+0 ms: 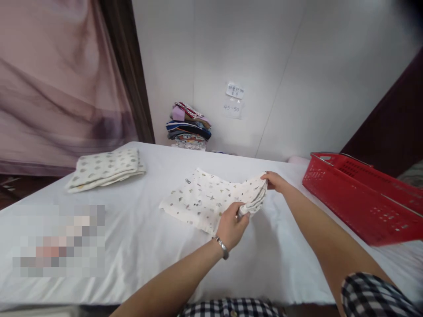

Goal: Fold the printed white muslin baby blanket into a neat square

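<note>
A white cloth with small printed figures [205,198] lies in the middle of the white table [139,246]. Its right edge is lifted and bunched into folds. My left hand [231,226], with a metal bracelet at the wrist, pinches the near corner of that lifted edge. My right hand [275,181] is closed on the far corner of the same edge. Both hands hold the cloth a little above the table.
A folded spotted cloth [105,168] rests at the table's far left. A red plastic basket [360,198] stands at the right edge. A stack of folded fabrics [189,127] sits against the white wall, under paper labels. A curtain hangs at left.
</note>
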The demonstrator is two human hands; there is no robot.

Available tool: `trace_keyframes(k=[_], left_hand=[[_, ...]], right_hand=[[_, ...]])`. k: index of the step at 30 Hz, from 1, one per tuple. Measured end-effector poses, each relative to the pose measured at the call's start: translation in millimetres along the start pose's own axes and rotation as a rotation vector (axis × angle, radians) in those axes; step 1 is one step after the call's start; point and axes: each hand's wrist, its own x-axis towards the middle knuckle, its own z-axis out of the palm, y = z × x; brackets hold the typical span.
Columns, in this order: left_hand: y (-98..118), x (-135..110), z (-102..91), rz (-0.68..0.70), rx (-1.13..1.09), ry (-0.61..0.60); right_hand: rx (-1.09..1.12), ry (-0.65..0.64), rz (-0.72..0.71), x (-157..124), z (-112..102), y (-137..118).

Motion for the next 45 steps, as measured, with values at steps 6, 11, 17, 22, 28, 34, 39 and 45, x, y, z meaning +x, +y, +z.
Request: trace_keyframes(k=[6,11,17,22,28,34,39,45], left_hand=[[-13,7,-45.0,-0.221,-0.274,0.24],[-50,11,-87.6,-0.457,-0.628,0.472],[-97,15,-132.4,-0.613,-0.825,0.604],[-120,16,-151.7,-0.688,-0.887,0.7],[-133,14,-154.5,-0.759,-0.923,0.719],[-141,14,-157.2,-0.698,-0.808,0.76],[-150,14,-160.8,-0.777,-0.667,0.723],[-149,13,-165.9,-0.734,-0.152,0.652]], right_hand=[[-0.339,-0.031,-0.06,18,50,-80],[-0.607,-0.082,-0.087,42,125,-128],[-0.882,-0.127,-0.146,70,224,-142],[-1.065,-0.17,-0.156,87,277,-136],[-1.175,-0.21,-0.116,106,305,-126],[-1.154,-0.186,-0.128,112,321,-121],[-1.053,-0.148,-0.146,111,333,-113],[-0.796,-0.229,-0.193,116,316,-101]])
